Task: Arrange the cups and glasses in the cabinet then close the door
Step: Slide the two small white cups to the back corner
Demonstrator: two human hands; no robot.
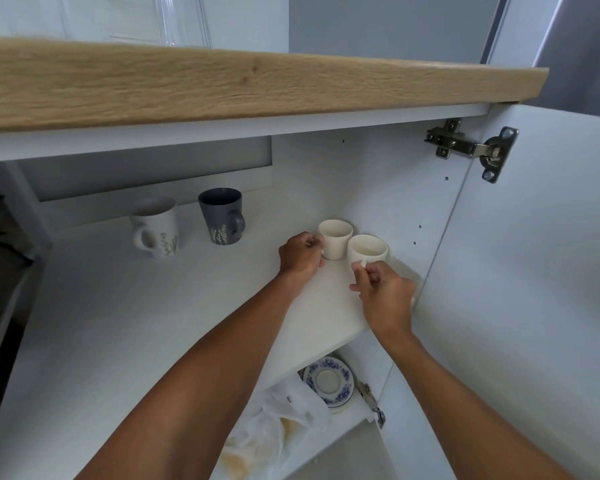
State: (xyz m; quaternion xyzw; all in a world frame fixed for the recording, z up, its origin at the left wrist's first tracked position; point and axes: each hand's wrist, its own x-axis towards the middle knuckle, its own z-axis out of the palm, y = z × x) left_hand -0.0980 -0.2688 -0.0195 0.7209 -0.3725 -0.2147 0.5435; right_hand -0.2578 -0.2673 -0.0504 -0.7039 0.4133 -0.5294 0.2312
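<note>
Two small cream cups stand side by side at the back right of the white cabinet shelf (153,323). My left hand (300,256) is closed around the handle side of the left cream cup (335,239). My right hand (383,292) pinches the handle of the right cream cup (367,251). Further left on the same shelf stand a white floral mug (156,226) and a dark grey floral mug (221,215), both upright and apart from my hands. The cabinet door (541,271) hangs open on the right.
A wooden countertop (222,84) overhangs the cabinet, with a clear glass container (182,20) on it. On the lower shelf lie a blue-patterned saucer (329,381) and a crumpled plastic bag (274,427). Metal hinges (471,148) hold the door.
</note>
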